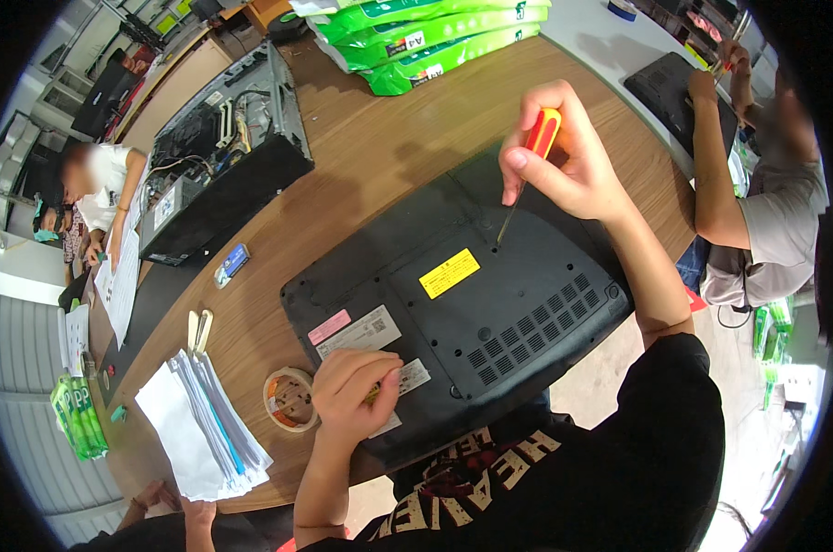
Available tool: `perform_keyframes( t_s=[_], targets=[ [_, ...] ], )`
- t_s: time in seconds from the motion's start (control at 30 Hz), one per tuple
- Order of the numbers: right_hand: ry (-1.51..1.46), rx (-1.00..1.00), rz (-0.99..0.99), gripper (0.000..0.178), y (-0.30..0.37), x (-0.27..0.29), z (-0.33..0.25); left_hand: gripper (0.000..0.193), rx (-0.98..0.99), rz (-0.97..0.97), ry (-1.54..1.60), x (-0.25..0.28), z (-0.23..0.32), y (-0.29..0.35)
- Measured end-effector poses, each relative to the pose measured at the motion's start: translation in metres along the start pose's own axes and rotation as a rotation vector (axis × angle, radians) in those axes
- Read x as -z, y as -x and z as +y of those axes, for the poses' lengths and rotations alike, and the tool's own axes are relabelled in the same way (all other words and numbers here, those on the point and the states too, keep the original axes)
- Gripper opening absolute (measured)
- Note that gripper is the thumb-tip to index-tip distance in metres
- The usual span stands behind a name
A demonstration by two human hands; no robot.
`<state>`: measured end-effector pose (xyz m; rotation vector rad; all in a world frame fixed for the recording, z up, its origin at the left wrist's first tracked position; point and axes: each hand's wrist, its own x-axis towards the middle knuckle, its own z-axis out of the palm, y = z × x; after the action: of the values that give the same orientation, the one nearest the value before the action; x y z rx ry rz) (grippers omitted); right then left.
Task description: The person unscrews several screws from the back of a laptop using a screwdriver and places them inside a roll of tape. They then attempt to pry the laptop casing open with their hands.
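Wood table (352, 175) carries the laptop (458, 308), bottom cover up. Open PC case (242, 207) past laptop's far left corner; green paper packs (426, 55) beyond its far edge; paper stack (200, 428) off its left side. Right hand (559, 166) above laptop, fingers wrapped on a screwdriver (543, 133), tip down at the cover. Left hand (350, 386) curled nearly closed at laptop's left edge, something yellow inside, can't tell what. Tape roll (269, 397) just left of laptop.

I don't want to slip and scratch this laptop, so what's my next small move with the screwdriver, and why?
I'd probably press the screwdriver lightly to check its seating: your right hand grips its handle, and its tip looks to be at a small hole in the laptop's underside, but the fit isn't visible.
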<state>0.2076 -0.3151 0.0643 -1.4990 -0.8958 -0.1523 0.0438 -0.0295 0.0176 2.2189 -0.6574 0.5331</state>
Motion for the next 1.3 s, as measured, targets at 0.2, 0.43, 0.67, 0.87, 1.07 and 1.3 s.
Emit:
perform_keyframes(
  t_s=[0.2, 0.43, 0.67, 0.87, 1.07, 1.3],
  targets=[
    [0.120, -0.036, -0.021, 0.029, 0.003, 0.001, 0.010, 0.009, 0.018, 0.011, -0.026, 0.002, -0.002, 0.000],
    [0.297, 0.014, -0.237, 0.023, -0.003, 0.014, -0.005, 0.002, 0.039, -0.027, -0.050, 0.001, 0.000, 0.000],
    [0.008, -0.118, -0.421, 0.030, 0.003, 0.014, -0.022, 0.010, 0.010, -0.003, -0.058, -0.003, -0.004, 0.000],
    [0.008, -0.092, -0.374, 0.019, 0.005, 0.007, -0.013, 0.009, 0.013, -0.006, -0.060, -0.004, -0.003, -0.001],
    [0.030, -0.059, -0.399, 0.015, 0.004, 0.008, -0.006, 0.009, 0.015, -0.013, -0.066, -0.004, -0.003, -0.001],
    [0.198, -0.042, -0.356, 0.015, -0.001, 0.002, -0.019, 0.009, 0.016, -0.021, -0.063, -0.004, -0.003, -0.002]
  ],
)
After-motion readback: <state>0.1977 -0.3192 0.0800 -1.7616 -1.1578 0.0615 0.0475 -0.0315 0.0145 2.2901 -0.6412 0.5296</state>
